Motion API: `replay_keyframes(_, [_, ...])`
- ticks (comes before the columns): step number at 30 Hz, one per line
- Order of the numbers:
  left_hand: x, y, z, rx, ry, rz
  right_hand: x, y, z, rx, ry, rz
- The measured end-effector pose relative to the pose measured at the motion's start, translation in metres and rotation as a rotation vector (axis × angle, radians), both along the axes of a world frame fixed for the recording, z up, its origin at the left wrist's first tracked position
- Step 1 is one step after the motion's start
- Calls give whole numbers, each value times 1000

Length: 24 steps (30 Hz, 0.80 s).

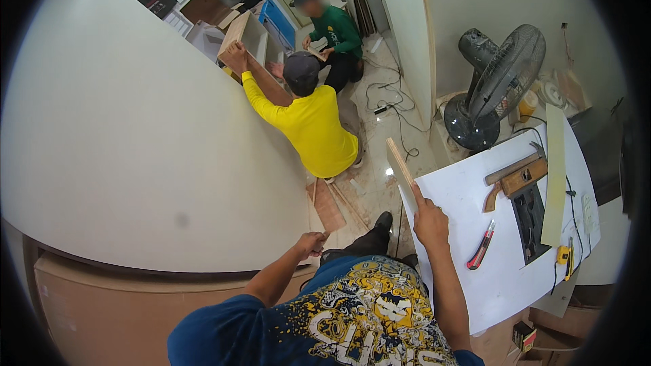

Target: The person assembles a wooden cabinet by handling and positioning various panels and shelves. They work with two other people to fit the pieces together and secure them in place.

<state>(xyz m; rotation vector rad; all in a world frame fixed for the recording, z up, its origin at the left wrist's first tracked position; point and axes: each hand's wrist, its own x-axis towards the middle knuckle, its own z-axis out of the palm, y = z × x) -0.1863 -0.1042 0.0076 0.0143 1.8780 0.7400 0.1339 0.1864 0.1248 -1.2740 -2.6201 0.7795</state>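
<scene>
Right hand point(432, 222): grip narrow, fingers wrapped at the near end of a thin board point(401, 167). Board leads away from the grip toward the far left, long axis nearly in line with the right forearm, leaning a little left; one raw edge faces up and right, far end unsupported. It stands along the left edge of the white-topped counter point(454, 305); whether it touches there, cannot tell.

Left hand point(312, 245): lower left of the board, well apart from it, fingers curled; cannot tell whether anything is in that grip. Right is clearly the nearer hand, the only one on the board.

Right of the right hand, on the counter: red utility knife point(481, 245) nearest, then hammer point(513, 169) and wooden plane point(523, 177) side by side, farther off; pale strip point(555, 176) beyond them, yellow tape measure point(564, 255) at the right.

Far side: pedestal fan point(508, 74) past the counter. Far left: co-worker in yellow point(315, 135) kneeling, one hand on a wooden cabinet box point(247, 34).
</scene>
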Motion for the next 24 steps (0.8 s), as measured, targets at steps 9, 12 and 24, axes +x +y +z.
replay_keyframes(9, [-3,29,2,3,7,-10,-1,-2,0,-2,21,7])
replay_keyframes(12, [-5,31,6,-16,-21,-43,0,-1,0,21,30,14])
replay_keyframes(24, [-2,33,-3,-27,-1,-26,-1,2,-1,-17,4,9])
